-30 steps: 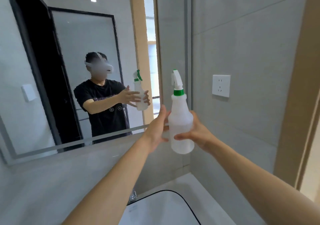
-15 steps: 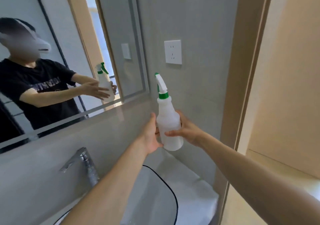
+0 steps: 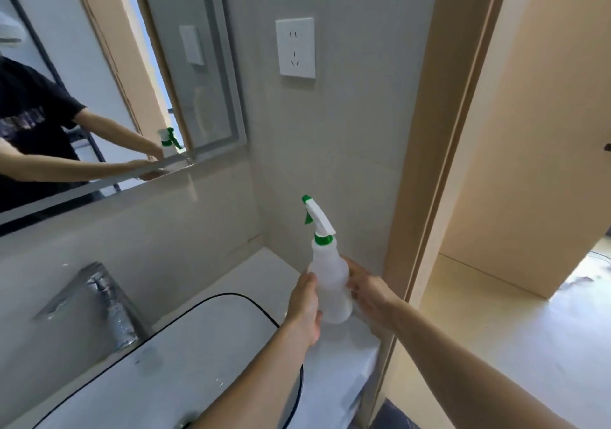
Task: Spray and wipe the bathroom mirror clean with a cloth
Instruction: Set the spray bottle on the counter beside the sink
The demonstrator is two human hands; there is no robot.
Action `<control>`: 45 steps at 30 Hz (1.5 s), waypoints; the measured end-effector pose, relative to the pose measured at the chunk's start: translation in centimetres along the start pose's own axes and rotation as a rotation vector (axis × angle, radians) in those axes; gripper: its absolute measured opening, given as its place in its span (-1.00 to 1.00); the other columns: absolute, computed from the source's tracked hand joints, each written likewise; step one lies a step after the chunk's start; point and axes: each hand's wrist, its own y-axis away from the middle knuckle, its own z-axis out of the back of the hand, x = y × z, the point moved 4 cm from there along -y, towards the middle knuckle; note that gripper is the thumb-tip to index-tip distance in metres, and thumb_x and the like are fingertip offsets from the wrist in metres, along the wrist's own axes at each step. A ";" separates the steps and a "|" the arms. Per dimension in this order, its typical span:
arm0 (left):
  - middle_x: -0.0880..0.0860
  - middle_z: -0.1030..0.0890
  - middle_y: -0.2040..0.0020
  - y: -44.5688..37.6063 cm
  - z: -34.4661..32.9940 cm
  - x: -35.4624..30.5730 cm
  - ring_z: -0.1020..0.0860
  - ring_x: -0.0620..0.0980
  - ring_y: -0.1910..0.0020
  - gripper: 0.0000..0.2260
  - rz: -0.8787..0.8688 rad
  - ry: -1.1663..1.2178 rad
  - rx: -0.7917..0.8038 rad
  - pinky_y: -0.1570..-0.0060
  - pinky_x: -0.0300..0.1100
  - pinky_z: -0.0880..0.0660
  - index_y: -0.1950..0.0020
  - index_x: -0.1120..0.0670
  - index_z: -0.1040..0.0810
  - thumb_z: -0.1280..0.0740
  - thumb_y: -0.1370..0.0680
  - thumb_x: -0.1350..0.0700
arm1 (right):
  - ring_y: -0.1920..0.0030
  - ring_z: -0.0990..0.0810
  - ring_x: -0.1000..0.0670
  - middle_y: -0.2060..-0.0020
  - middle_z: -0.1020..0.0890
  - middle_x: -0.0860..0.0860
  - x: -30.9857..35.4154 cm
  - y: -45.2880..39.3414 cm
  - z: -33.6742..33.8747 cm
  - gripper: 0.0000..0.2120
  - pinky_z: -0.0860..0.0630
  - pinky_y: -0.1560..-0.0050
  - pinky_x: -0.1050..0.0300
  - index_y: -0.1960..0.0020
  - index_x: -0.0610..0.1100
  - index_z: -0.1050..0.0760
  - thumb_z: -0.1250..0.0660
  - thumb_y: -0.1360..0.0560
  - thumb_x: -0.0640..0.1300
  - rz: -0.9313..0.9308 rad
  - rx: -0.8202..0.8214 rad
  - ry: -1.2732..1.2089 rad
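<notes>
Both arms outstretched, left hand [image 3: 305, 306] and right hand [image 3: 368, 293] in a facing, curled grip

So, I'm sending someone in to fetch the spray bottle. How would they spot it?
Go to the countertop corner right of the sink, under the wall socket. There a translucent white spray bottle stands upright between the left hand and right hand. Its green collar and nozzle tip are the only green there.

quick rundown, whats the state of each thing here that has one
spray bottle: upright, held low near the counter corner, nozzle facing left
left hand: on the bottle's left side
right hand: on the bottle's right side
faucet: no water running
wall socket: nothing plugged in
mirror: no spray visible on it
</notes>
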 end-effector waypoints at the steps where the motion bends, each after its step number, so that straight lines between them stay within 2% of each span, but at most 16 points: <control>1: -0.01 -0.54 -0.29 0.0 -0.3 0.9 -0.51 -0.05 -0.16 -0.71 -0.005 0.019 -0.013 -0.40 -0.03 -0.31 -0.40 -0.08 -0.42 -0.08 -0.70 0.01 | -0.22 -0.63 -0.20 -0.18 -0.68 -0.14 -0.9 0.1 0.5 -0.53 -0.54 -0.27 -0.15 -0.38 -0.06 -0.52 -0.10 -0.56 -0.32 -0.030 -0.046 -0.082; 3: -0.03 -0.52 -0.21 -0.3 -0.8 2.9 -0.49 -0.10 -0.05 -0.73 0.000 0.034 -0.056 -0.26 -0.15 -0.30 -0.39 -0.10 -0.39 -0.08 -0.71 0.05 | -0.06 -0.71 -0.11 -0.05 -0.74 -0.12 -2.5 0.4 1.1 -0.65 -0.58 -0.09 0.00 -0.26 -0.13 -0.59 -0.06 -0.68 -0.18 -0.094 -0.103 -0.217; 5: -0.04 -0.47 -0.31 -0.6 -0.8 4.9 -0.42 -0.08 -0.17 -0.68 0.028 0.053 -0.097 -0.32 -0.15 -0.26 -0.47 -0.11 -0.34 -0.09 -0.71 0.03 | -0.01 -0.71 -0.07 0.01 -0.75 -0.11 -4.2 0.4 1.6 -0.64 -0.57 -0.01 0.08 -0.16 -0.13 -0.61 -0.04 -0.71 -0.10 -0.141 -0.139 -0.252; 7: -0.05 -0.41 -0.46 -1.3 -0.7 6.7 -0.38 -0.05 -0.31 -0.63 0.065 0.070 -0.134 -0.45 -0.07 -0.19 -0.52 -0.12 -0.30 -0.10 -0.70 -0.02 | -0.06 -0.67 -0.09 -0.02 -0.73 -0.11 -5.5 0.0 1.9 -0.62 -0.55 -0.01 0.10 -0.15 -0.11 -0.61 -0.01 -0.72 -0.07 -0.157 -0.131 -0.261; 9: -0.05 -0.39 -0.49 -2.0 -0.5 7.8 -0.36 -0.03 -0.39 -0.61 0.079 0.099 -0.168 -0.49 -0.03 -0.16 -0.54 -0.13 -0.29 -0.11 -0.69 -0.04 | -0.10 -0.65 -0.10 -0.04 -0.72 -0.11 -6.6 -0.6 2.1 -0.61 -0.54 -0.01 0.12 -0.19 -0.12 -0.59 0.01 -0.73 -0.06 -0.190 -0.119 -0.259; 15: -0.05 -0.50 -0.34 -4.2 -0.2 8.4 -0.44 -0.01 -0.28 -0.67 0.081 0.144 -0.233 -0.38 -0.13 -0.27 -0.45 -0.11 -0.38 -0.11 -0.69 -0.03 | -0.09 -0.63 0.05 -0.04 -0.70 0.00 -8.8 -2.9 2.6 -0.57 -0.51 0.00 0.21 -0.25 -0.09 -0.53 0.10 -0.75 -0.02 -0.242 -0.090 -0.258; 20: -0.02 -0.54 -0.33 -5.7 0.2 9.4 -0.48 0.03 -0.29 -0.70 0.098 0.138 -0.258 -0.42 -0.04 -0.32 -0.39 -0.11 -0.42 -0.10 -0.68 -0.05 | -0.10 -0.62 0.07 -0.10 -0.68 0.02 -10.2 -4.3 2.7 -0.67 -0.45 -0.17 0.16 -0.16 0.01 -0.56 -0.01 -0.74 -0.01 -0.250 -0.061 -0.232; 23: 0.00 -0.53 -0.34 -6.2 0.4 10.3 -0.47 0.04 -0.33 -0.69 0.119 0.144 -0.266 -0.46 0.04 -0.30 -0.39 -0.13 -0.42 -0.10 -0.67 -0.05 | -0.12 -0.61 0.07 -0.11 -0.67 0.04 -11.3 -4.7 2.8 -0.69 -0.47 -0.11 0.19 -0.16 0.03 -0.55 -0.03 -0.73 0.00 -0.279 -0.057 -0.227; 27: 0.00 -0.53 -0.36 -6.5 0.8 11.5 -0.47 0.04 -0.35 -0.67 0.125 0.147 -0.280 -0.47 0.06 -0.30 -0.41 -0.12 -0.42 -0.11 -0.65 -0.06 | -0.20 -0.59 0.01 -0.21 -0.63 -0.03 -12.3 -4.5 2.5 -0.67 -0.44 -0.20 0.13 -0.21 0.03 -0.54 -0.01 -0.74 0.03 -0.310 -0.062 -0.223; 30: 0.00 -0.53 -0.35 -6.6 0.7 11.8 -0.46 0.05 -0.35 -0.64 0.121 0.145 -0.286 -0.47 0.09 -0.30 -0.39 -0.13 -0.44 -0.13 -0.62 -0.09 | -0.20 -0.61 -0.02 -0.21 -0.65 -0.06 -12.5 -4.6 2.6 -0.66 -0.50 -0.12 0.16 -0.27 -0.01 -0.54 -0.04 -0.73 0.04 -0.293 -0.066 -0.211; 33: -0.01 -0.56 -0.32 -6.5 0.6 12.0 -0.48 0.06 -0.33 -0.53 0.114 0.123 -0.276 -0.44 0.12 -0.33 -0.33 -0.16 -0.48 -0.17 -0.43 -0.17 | -0.10 -0.64 0.02 -0.09 -0.69 -0.01 -12.6 -4.3 2.7 -0.71 -0.53 -0.04 0.19 -0.18 -0.01 -0.57 -0.09 -0.71 0.03 -0.278 -0.061 -0.195; 35: 0.00 -0.58 -0.29 -6.6 0.6 12.2 -0.50 0.06 -0.31 -0.49 0.097 0.100 -0.263 -0.42 0.11 -0.36 -0.30 -0.14 -0.51 -0.16 -0.37 -0.17 | -0.13 -0.63 0.00 -0.12 -0.68 -0.03 -12.9 -4.2 2.8 -0.72 -0.53 -0.15 0.15 -0.16 0.02 -0.57 -0.09 -0.71 0.03 -0.264 -0.070 -0.175; 37: 0.02 -0.59 -0.27 -6.3 0.5 11.7 -0.51 0.07 -0.28 -0.57 0.087 0.070 -0.249 -0.41 0.09 -0.38 -0.28 -0.10 -0.52 -0.16 -0.45 -0.13 | -0.29 -0.56 -0.05 -0.29 -0.60 -0.04 -13.0 -4.0 3.0 -0.70 -0.42 -0.41 0.00 -0.23 0.04 -0.55 -0.07 -0.72 0.05 -0.256 -0.096 -0.126; 39: 0.04 -0.59 -0.27 -6.0 0.4 11.2 -0.52 0.08 -0.27 -0.67 0.087 0.040 -0.236 -0.41 0.07 -0.38 -0.29 -0.07 -0.52 -0.13 -0.58 -0.07 | -0.44 -0.44 -0.07 -0.43 -0.50 -0.02 -13.1 -3.8 3.1 -0.70 -0.25 -0.55 -0.10 -0.32 0.10 -0.49 -0.04 -0.72 0.07 -0.240 -0.105 -0.093; 42: 0.04 -0.55 -0.34 -5.7 0.5 10.6 -0.49 0.09 -0.31 -0.64 0.106 0.006 -0.252 -0.43 0.07 -0.35 -0.39 -0.02 -0.47 -0.12 -0.64 -0.05 | -0.48 -0.40 -0.07 -0.47 -0.46 0.01 -12.6 -3.6 3.0 -0.68 -0.20 -0.58 -0.12 -0.39 0.12 -0.45 -0.07 -0.72 0.06 -0.206 -0.110 -0.080; 45: 0.02 -0.41 -0.49 -5.1 0.7 9.3 -0.41 0.10 -0.41 -0.57 0.111 -0.032 -0.277 -0.47 0.10 -0.28 -0.55 -0.06 -0.28 -0.08 -0.66 0.02 | -0.50 -0.37 -0.04 -0.49 -0.43 0.03 -11.4 -3.3 3.1 -0.62 -0.18 -0.59 -0.11 -0.51 0.04 -0.38 -0.11 -0.71 0.01 -0.185 -0.125 -0.074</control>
